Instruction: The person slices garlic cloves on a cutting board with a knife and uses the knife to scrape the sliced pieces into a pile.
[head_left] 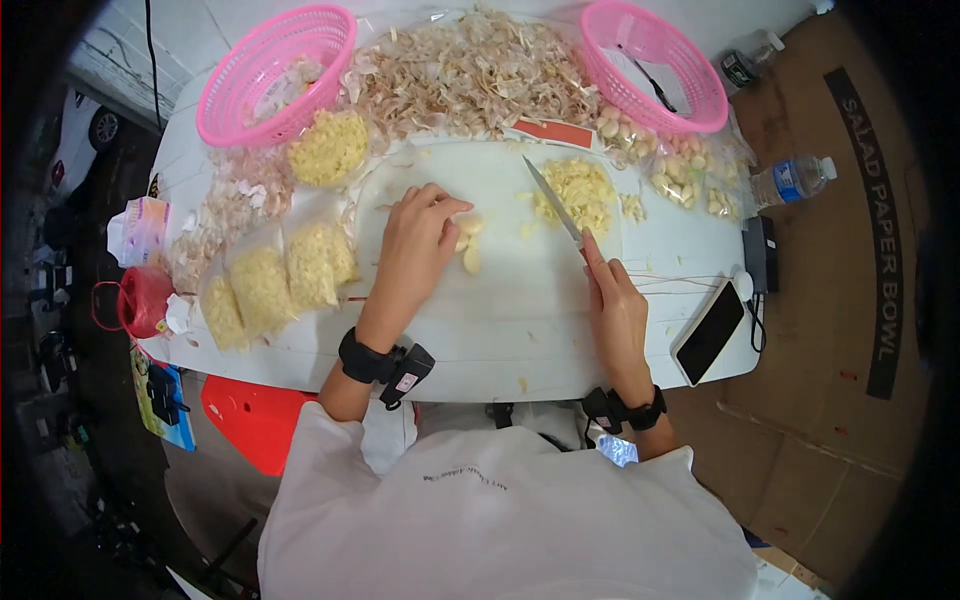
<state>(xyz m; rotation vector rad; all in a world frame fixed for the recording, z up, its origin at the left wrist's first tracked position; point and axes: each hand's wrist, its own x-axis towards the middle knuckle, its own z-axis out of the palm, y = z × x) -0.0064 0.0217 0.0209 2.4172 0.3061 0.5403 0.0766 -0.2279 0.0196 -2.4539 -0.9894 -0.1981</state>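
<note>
Well, taking the middle of the board point(505, 285) as the clock's centre and twelve as the table's far edge, the left hand point(412, 240) was at nine o'clock, its wrist below it towards eight. Its fingers were bent, with the tips beside a few cloves point(471, 258) near the centre; whether they pinched one, I could not tell. The right hand point(615, 310) sat at four o'clock, fingers closed around the handle of the knife point(557, 207), the forefinger reaching along towards the blade. The blade slanted up, its tip pointing to eleven, along the near-left side of the chopped garlic point(585, 190) at two o'clock on the board.

Beyond the board, a broad heap of peel point(460, 80) spread at twelve, between one pink basket point(215, 105) at eleven and another pink basket point(707, 85) at one. Bagged whole cloves point(680, 178) lay at two, and a bottle point(790, 182) past them towards three. Filled bags point(262, 280) stood in a row between eight and nine, and a phone point(712, 330) lay at four, on the table point(480, 360).
</note>
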